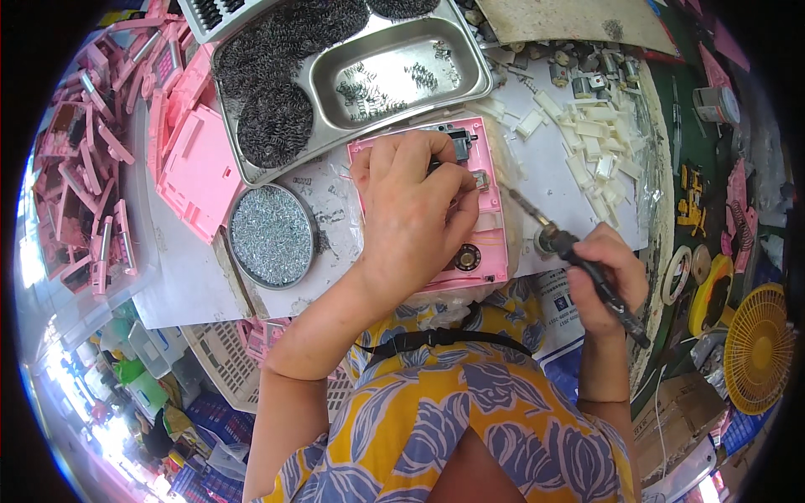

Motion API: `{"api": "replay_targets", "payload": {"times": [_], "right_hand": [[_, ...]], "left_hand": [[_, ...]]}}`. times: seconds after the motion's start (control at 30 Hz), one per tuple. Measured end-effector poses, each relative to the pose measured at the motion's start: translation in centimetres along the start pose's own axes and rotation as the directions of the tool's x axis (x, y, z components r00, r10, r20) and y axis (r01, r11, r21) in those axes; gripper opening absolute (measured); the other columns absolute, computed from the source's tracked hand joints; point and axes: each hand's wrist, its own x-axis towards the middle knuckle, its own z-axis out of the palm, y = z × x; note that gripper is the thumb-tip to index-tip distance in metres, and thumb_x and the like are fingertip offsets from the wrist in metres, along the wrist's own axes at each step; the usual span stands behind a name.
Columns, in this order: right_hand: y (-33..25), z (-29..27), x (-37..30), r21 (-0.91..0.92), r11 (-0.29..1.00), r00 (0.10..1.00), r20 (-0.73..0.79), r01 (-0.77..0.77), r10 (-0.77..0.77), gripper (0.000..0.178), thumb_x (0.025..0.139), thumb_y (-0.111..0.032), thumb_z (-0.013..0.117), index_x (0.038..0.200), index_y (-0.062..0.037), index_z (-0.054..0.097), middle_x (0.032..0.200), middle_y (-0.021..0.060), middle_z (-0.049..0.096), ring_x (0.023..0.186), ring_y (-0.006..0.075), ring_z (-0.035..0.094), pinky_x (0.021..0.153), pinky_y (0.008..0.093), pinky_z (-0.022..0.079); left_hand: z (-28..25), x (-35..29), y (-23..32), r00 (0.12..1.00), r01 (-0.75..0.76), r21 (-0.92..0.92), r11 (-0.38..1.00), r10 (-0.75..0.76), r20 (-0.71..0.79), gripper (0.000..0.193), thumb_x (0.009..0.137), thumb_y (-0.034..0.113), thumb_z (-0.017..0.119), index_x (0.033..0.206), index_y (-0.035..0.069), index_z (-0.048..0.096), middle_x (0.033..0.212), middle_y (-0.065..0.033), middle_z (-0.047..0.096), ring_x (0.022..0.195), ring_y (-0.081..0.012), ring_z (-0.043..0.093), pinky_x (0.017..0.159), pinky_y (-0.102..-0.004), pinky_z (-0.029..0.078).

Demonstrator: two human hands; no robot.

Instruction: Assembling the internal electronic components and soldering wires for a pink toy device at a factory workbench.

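In the middle lies a pink plastic housing [495,218], open side up, with a black round part [467,257] and a dark mechanism [459,142] inside. My left hand [411,205] is over it, fingers curled down into the housing. Something small and dark shows between those fingers, but the hand hides most of it. My right hand [608,281] is closed around a slim black-handled tool [597,277] with a thin metal shaft. The tool's tip points up and left, just right of the housing and apart from it.
A steel tray [317,80] of dark springs stands behind; a round dish of small screws [272,235] sits left. Pink housings [197,172] pile farther left. White plastic parts [595,142] and small motors [587,84] lie back right, near tape rolls [677,272] and a yellow fan [759,348].
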Motion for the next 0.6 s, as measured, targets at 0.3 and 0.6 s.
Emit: {"api": "replay_targets", "payload": {"times": [0.3,0.6], "right_hand": [[-0.2,0.4,-0.1,-0.015,1.000,1.000,0.021,-0.017,0.017,0.023,0.082,-0.006,0.078,0.101,0.0033,0.068,0.068,0.0059,0.057,0.057,0.0149,0.050,0.052,0.0275,0.036],[-0.2,0.5,0.1,-0.057,0.997,0.999,0.014,0.054,-0.053,0.022,0.081,-0.005,0.077,0.099,0.0034,0.068,0.071,0.0081,0.061,0.058,0.0161,0.053,0.052,0.0274,0.038]], "left_hand": [[0.1,0.0,0.1,0.999,-0.010,0.020,1.000,0.010,-0.031,0.018,0.068,0.013,0.082,0.081,0.011,0.070,0.096,-0.0026,0.056,0.094,-0.0257,0.052,0.084,-0.0406,0.034],[0.1,0.0,0.2,1.000,-0.009,0.026,1.000,0.009,-0.020,0.017,0.068,0.013,0.082,0.080,0.011,0.069,0.095,-0.0028,0.056,0.093,-0.0260,0.052,0.083,-0.0405,0.034]]}}
